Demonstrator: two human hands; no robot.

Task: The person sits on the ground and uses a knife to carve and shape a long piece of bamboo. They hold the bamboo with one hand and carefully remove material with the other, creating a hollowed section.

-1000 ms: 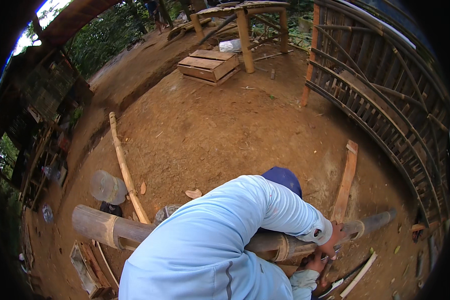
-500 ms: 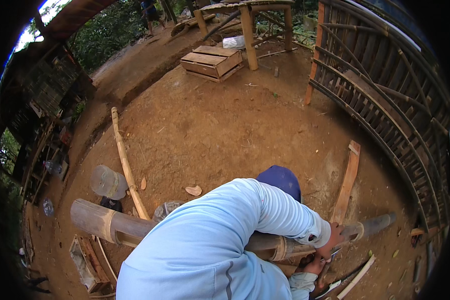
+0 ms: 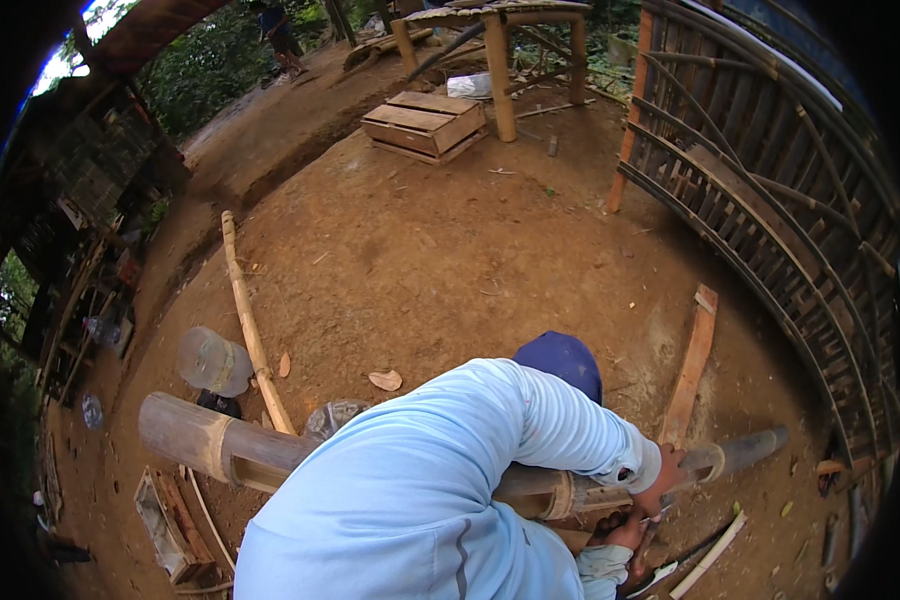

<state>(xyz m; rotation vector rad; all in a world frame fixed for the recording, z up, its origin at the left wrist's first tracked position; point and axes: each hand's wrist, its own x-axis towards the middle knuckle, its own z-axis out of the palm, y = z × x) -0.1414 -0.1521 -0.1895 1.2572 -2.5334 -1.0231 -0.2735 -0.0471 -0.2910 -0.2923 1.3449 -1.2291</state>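
Note:
My left arm, in a light blue sleeve, reaches across to the right over a long bamboo pole (image 3: 175, 435). This pole has openings cut in its side and pale bands round it. At its right part my left hand (image 3: 658, 482) is closed against the pole; its fingers are partly hidden. Just below, my right hand (image 3: 620, 530) is closed too, close beside a small metallic glint. What either hand grips is too small and covered to name. A dark blue rounded cloth shape (image 3: 558, 365) shows beyond my left elbow. My sleeve hides the pole's middle.
A wooden plank (image 3: 690, 365) lies beyond my left hand, and a pale strip (image 3: 710, 555) lies to the right. Leftward are a bamboo stick (image 3: 247, 320), a clear plastic container (image 3: 213, 362) and a wooden trough (image 3: 175, 530). A slatted crate (image 3: 425, 125) and bamboo fence panel (image 3: 760, 190) stand farther off.
Both my hands stay at nearly the same spot on the pole, with only slight shifts. Far off at the top left, another person has moved a little to the left.

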